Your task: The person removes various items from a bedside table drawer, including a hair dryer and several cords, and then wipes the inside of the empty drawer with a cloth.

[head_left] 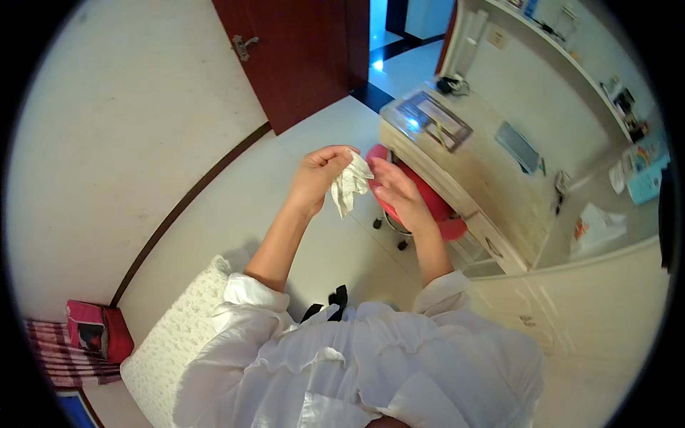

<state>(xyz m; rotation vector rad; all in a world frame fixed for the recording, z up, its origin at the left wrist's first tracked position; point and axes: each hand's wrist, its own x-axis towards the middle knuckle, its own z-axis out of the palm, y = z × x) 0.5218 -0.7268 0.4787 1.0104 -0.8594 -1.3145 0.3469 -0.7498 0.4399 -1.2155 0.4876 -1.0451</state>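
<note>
In front of my body, my left hand (pixel 317 176) pinches a small, crumpled white cloth (pixel 349 184) between thumb and fingers. The cloth's lower end hangs loose below the grip; its exact kind is unclear. Close to the cloth's right side is my right hand (pixel 401 194), with fingers extended and the palm turned toward it. Whether those fingertips touch the cloth cannot be made out. Both forearms show bare below rolled-up white sleeves.
A red swivel chair (pixel 421 192) stands by a pale desk (pixel 492 182) at right, bearing a framed panel (pixel 432 118) and a grey tablet-like object (pixel 519 146). A floral-covered bed (pixel 175 342) lies at lower left. A dark red door (pixel 300 57) stands ajar ahead.
</note>
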